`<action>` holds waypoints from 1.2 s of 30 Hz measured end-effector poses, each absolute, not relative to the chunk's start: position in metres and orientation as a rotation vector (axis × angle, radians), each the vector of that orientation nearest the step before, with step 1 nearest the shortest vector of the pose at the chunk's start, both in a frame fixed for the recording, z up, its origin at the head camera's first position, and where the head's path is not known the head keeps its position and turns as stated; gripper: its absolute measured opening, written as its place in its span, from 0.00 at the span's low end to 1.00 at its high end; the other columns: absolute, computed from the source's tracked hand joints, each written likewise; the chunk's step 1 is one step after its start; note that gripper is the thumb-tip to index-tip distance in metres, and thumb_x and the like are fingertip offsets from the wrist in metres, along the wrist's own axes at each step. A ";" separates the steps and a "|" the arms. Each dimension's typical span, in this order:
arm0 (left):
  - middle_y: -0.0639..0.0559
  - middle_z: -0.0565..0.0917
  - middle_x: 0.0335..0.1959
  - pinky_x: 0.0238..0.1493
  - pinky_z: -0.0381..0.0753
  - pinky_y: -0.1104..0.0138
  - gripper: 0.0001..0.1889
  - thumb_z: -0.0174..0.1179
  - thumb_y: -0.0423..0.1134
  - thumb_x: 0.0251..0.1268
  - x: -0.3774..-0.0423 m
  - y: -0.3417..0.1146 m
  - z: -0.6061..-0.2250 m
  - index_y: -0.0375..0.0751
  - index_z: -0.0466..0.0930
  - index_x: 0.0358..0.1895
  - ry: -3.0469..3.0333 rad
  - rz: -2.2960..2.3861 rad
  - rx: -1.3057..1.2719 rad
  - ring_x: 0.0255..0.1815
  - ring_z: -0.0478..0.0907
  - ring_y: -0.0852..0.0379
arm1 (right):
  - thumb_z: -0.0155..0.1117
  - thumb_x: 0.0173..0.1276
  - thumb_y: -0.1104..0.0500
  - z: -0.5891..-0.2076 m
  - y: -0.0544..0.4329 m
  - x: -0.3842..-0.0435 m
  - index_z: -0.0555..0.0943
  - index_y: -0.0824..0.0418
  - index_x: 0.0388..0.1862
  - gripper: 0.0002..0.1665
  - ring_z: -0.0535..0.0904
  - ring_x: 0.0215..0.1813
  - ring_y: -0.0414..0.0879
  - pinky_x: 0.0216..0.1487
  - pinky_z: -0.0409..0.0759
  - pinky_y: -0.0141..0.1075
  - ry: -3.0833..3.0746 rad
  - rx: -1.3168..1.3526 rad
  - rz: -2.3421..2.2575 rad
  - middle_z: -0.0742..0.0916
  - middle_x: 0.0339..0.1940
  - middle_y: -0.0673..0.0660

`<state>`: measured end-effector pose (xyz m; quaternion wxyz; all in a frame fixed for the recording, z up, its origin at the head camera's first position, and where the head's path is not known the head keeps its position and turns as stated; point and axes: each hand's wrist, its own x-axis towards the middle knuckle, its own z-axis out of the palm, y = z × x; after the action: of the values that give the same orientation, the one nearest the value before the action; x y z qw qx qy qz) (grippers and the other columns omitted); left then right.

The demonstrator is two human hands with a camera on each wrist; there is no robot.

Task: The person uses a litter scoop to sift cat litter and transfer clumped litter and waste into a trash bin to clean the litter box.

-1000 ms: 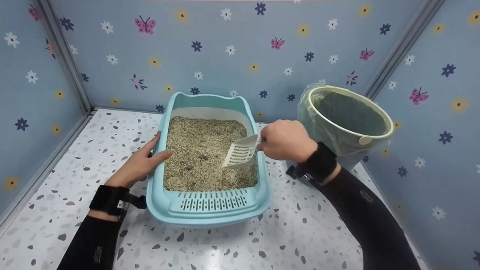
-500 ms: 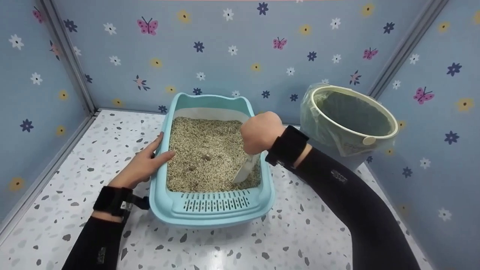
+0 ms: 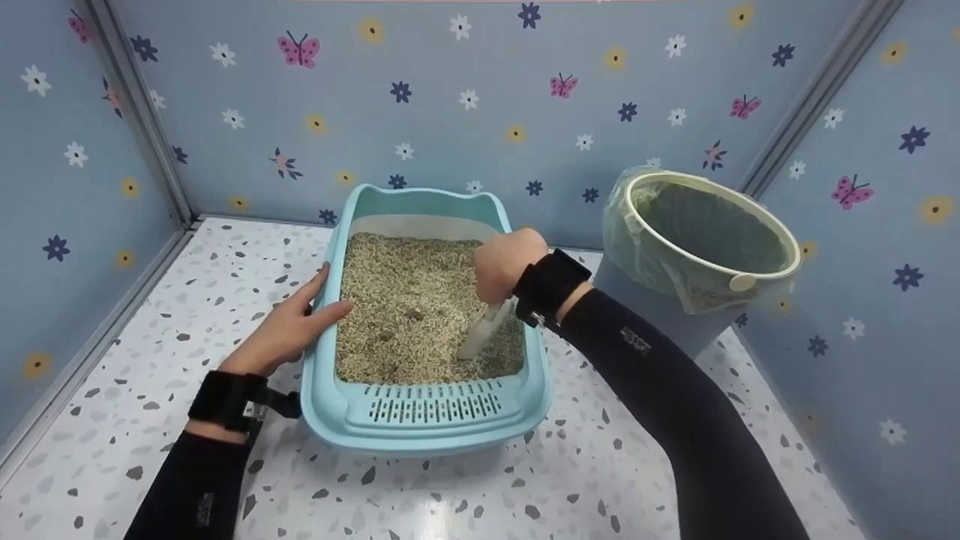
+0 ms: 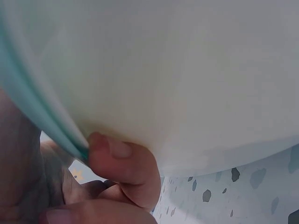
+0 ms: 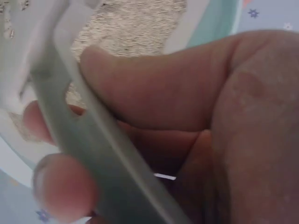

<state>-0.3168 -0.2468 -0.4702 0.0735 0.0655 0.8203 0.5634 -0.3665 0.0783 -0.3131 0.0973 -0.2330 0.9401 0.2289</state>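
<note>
A light-blue litter box [image 3: 420,433] holds beige pellet litter [image 3: 409,274] with a few darker clumps [image 3: 414,315] near its middle. My left hand [image 3: 281,330] grips the box's left rim, thumb over the edge; in the left wrist view its fingers [image 4: 133,168] curl against the outer wall below the lip. My right hand [image 3: 510,262] is above the right side of the box, holding a pale litter scoop [image 3: 486,330] steeply tilted, its tip at the litter surface. In the right wrist view, thumb and fingers wrap the scoop's handle [image 5: 107,144].
A bin [image 3: 667,307] with a cream rim and translucent liner bag stands to the right, behind my right forearm. Flower-patterned panels [image 3: 450,60] enclose the back and sides. The box rests on a white speckled surface [image 3: 360,495].
My right hand has moved left from beside the rim, and the scoop has gone from tilted above the litter to steep with its tip down at it. The left hand keeps its grip.
</note>
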 end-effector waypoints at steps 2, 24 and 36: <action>0.23 0.77 0.65 0.35 0.94 0.52 0.51 0.63 0.63 0.83 -0.317 -0.246 -0.470 0.69 0.35 0.93 2.462 1.696 0.201 0.35 0.88 0.46 | 0.56 0.69 0.60 -0.320 0.080 -0.374 0.66 0.49 0.23 0.15 0.62 0.26 0.45 0.28 0.67 0.44 2.772 -0.703 0.645 0.67 0.21 0.47; 0.20 0.74 0.70 0.34 0.93 0.54 0.51 0.63 0.60 0.85 -0.317 -0.246 -0.472 0.67 0.34 0.93 2.470 1.689 0.206 0.34 0.87 0.49 | 0.64 0.84 0.38 -0.379 0.090 -0.394 0.70 0.50 0.22 0.31 0.75 0.29 0.48 0.36 0.83 0.48 2.853 -0.771 0.283 0.75 0.24 0.49; 0.27 0.80 0.56 0.32 0.93 0.54 0.50 0.63 0.60 0.85 -0.318 -0.246 -0.473 0.69 0.34 0.93 2.452 1.706 0.199 0.32 0.87 0.49 | 0.59 0.91 0.50 -0.398 0.070 -0.412 0.69 0.54 0.27 0.26 0.67 0.31 0.48 0.46 0.69 0.42 2.627 -0.772 0.169 0.69 0.25 0.51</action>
<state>-0.3185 -0.2463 -0.4727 0.0740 0.0665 0.8168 0.5682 -0.4116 0.0697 -0.3981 0.1979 -0.2758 0.9387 0.0603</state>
